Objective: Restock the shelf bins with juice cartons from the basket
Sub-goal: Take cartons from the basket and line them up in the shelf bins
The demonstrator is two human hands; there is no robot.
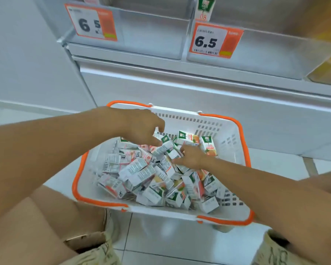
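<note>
A white basket with orange rim (235, 150) stands on the floor between my knees, filled with several small juice cartons (139, 173) lying in a jumble. My left hand (141, 127) reaches down into the far side, its fingertips touching a tilted carton (165, 148), thumb lifted. My right hand (192, 156) lies on the pile just right of it, thumb and curled fingers around a carton (175, 154). Above, two clear shelf bins, the left bin (151, 35) and the right bin (266, 54), carry orange price tags reading 6.5.
One upright carton (205, 6) shows in a higher bin at the top. A yellow-orange pack (329, 67) sits at the right shelf edge. A white cabinet front (180, 88) stands behind the basket, with white tiled floor (161, 241) around it. My knees frame the bottom.
</note>
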